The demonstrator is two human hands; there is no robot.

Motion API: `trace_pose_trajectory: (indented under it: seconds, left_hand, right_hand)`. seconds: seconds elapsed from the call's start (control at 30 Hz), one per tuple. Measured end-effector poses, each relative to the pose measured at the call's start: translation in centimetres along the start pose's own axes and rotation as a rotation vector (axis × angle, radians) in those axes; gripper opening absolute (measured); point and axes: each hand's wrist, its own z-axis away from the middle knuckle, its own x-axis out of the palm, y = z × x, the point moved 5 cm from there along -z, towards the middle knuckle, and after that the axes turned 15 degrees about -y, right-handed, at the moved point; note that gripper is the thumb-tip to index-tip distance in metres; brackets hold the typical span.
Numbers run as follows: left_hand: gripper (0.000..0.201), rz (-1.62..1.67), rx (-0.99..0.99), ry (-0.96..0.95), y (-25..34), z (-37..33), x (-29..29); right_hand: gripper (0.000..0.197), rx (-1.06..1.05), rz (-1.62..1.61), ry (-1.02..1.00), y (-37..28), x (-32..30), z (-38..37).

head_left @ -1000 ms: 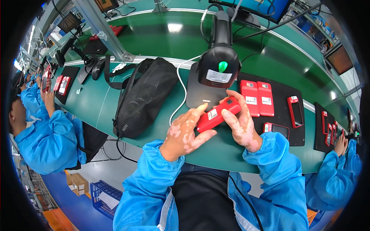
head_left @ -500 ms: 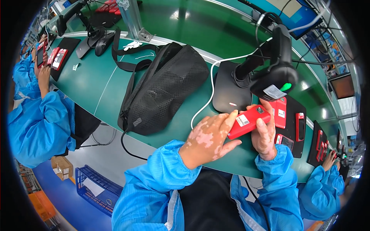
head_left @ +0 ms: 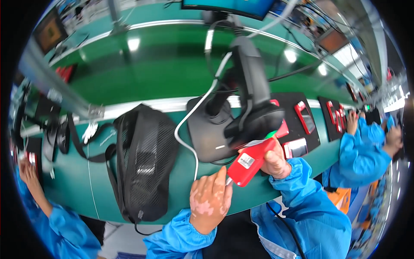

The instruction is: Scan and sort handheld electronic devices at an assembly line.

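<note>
A red handheld device (head_left: 248,166) with a white label on its upward face is tilted below the head of the black barcode scanner (head_left: 254,123). My right hand (head_left: 276,162) grips it along its right side, thumb on the edge. My left hand (head_left: 211,200) is at the device's lower left corner, fingers bent together round a small whitish thing (head_left: 228,181) that I cannot make out. A green light (head_left: 270,134) glows on the scanner just above the device.
Left of the scanner stand (head_left: 207,138) lies a black mesh bag (head_left: 146,168) with a strap. A white cable (head_left: 183,140) curves between them. More red devices (head_left: 305,117) rest on a black mat (head_left: 312,138) at right. Co-workers' sleeves (head_left: 362,155) show on both sides.
The view has swung right, so bag and scanner appear further left. The device is now tilted more steeply under the scanner, and my left hand has slid from its side to its lower corner.
</note>
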Motion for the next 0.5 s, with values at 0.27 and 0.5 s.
trace_pose_trajectory:
  seconds: [0.27, 0.5]
  left_hand:
    - [0.042, -0.059, 0.039, -0.014, 0.9, -0.8, 0.3]
    - [0.040, -0.110, 0.015, -0.025, 0.9, -1.0, 0.5]
  right_hand:
    - [0.093, -0.046, 0.056, -0.006, -1.3, 0.4, 0.0]
    - [0.080, -0.037, 0.113, -0.008, -1.0, 0.8, -0.3]
